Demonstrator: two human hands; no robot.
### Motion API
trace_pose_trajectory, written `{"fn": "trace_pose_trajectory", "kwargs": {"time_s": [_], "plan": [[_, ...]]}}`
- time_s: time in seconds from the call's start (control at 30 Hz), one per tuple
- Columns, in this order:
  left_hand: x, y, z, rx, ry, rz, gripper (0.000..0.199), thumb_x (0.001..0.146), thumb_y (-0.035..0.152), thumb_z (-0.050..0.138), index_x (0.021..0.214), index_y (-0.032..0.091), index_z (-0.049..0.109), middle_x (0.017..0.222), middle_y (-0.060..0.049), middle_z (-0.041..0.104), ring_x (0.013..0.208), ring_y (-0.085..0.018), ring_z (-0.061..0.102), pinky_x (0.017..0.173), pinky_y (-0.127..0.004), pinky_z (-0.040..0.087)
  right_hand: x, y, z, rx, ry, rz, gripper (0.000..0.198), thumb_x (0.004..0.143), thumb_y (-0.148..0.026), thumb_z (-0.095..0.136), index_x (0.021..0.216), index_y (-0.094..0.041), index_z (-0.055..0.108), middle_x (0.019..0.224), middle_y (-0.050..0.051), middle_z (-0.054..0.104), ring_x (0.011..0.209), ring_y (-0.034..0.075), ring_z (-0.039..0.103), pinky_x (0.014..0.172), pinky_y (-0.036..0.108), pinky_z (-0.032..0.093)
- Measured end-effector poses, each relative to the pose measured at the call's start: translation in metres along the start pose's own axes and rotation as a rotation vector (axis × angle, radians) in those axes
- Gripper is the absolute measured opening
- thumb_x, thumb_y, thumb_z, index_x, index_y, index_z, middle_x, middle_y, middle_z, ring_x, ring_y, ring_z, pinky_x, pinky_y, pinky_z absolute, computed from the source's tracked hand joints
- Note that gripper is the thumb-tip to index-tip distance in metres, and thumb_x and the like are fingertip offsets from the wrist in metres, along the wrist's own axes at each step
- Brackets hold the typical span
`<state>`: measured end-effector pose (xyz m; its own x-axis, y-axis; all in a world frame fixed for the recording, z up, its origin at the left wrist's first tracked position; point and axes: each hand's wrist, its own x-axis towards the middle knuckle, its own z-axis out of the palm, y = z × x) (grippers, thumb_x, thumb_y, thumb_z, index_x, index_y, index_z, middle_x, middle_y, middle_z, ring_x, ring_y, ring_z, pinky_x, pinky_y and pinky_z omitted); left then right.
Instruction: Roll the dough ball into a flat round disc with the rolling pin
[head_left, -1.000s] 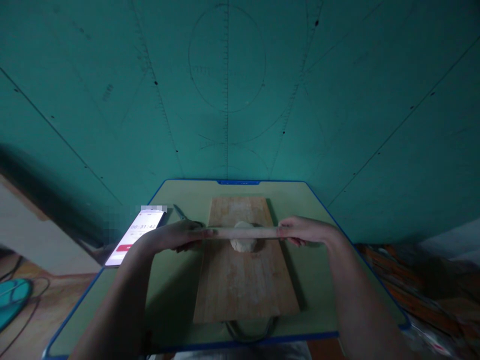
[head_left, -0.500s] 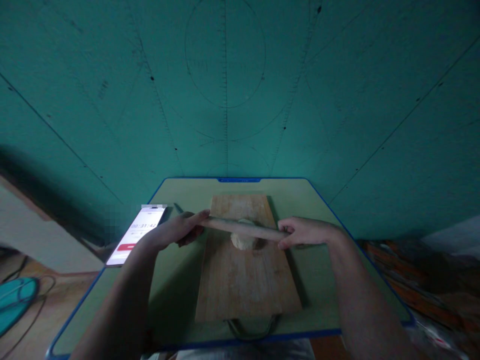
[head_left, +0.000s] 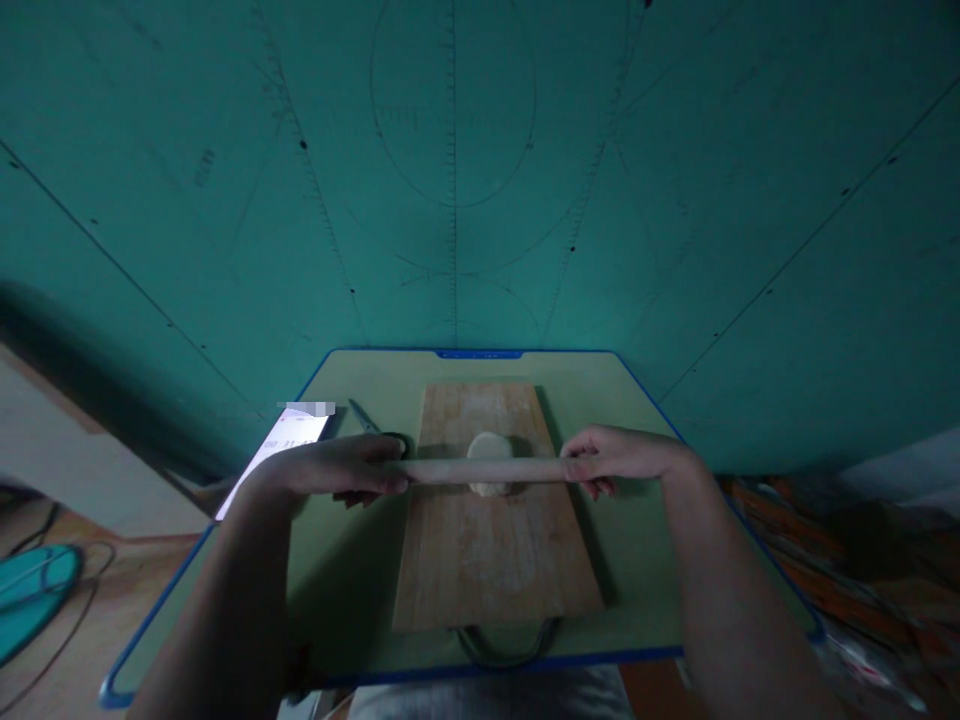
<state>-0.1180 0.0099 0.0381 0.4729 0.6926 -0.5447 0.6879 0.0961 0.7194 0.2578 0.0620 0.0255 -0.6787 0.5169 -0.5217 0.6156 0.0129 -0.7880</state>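
A pale wooden rolling pin (head_left: 442,471) lies level across a lump of dough (head_left: 490,447), hiding its middle. The dough rests on a wooden cutting board (head_left: 495,570) dusted with flour. Around the pin's left end my left hand (head_left: 367,470) is closed, and my right hand (head_left: 606,462) grips the right end. Both hands are out past the board's sides. Just behind my left hand are scissors (head_left: 364,416), their handles partly covered by it.
The board stands on a small table (head_left: 637,590) with a blue rim, against a green wall (head_left: 480,180). A phone (head_left: 289,435) showing a timer leans at the left edge, partly behind my left arm. The board's metal handle (head_left: 506,655) points toward me.
The rolling pin has gone from slanted to level, its left end coming nearer to me. More of the dough shows behind it, and the scissor handles have come into sight.
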Motion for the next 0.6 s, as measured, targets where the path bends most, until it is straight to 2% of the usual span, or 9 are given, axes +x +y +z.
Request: {"fn": "trace_pose_trajectory", "kwargs": {"time_s": [0.17,0.37,0.6], "plan": [[0.0014,0.0022,0.0013,0.035,-0.016,-0.041,0.063,0.075,0.083,0.043,0.069,0.020,0.048,0.055,0.000,0.052,0.046,-0.010,0.043,0.043,-0.023,0.031,0.0006,-0.0009,0.0016,-0.011,-0.020,0.027,0.045,0.071,-0.060,0.070,0.078,-0.017,0.059,0.058,-0.003,0.058,0.047,0.007,0.048,0.046,0.020,0.036],[-0.0036,0.0085,0.0023,-0.015,-0.036,-0.067,0.063,0.065,0.080,0.057,0.081,0.020,0.054,0.064,-0.001,0.060,0.049,-0.010,0.045,0.044,-0.023,0.031,0.0028,0.0014,0.0020,-0.033,-0.042,0.060,0.045,0.071,-0.060,0.070,0.078,-0.018,0.056,0.059,-0.003,0.060,0.044,0.007,0.048,0.042,0.020,0.035],[0.0037,-0.0002,0.0019,0.006,-0.067,-0.067,0.056,0.066,0.073,0.065,0.078,0.020,0.050,0.066,0.001,0.053,0.052,-0.010,0.040,0.045,-0.023,0.028,0.0026,-0.0043,0.0041,-0.003,-0.054,0.078,0.044,0.067,-0.057,0.074,0.076,-0.019,0.053,0.056,-0.005,0.059,0.044,0.007,0.049,0.042,0.019,0.035]]}}
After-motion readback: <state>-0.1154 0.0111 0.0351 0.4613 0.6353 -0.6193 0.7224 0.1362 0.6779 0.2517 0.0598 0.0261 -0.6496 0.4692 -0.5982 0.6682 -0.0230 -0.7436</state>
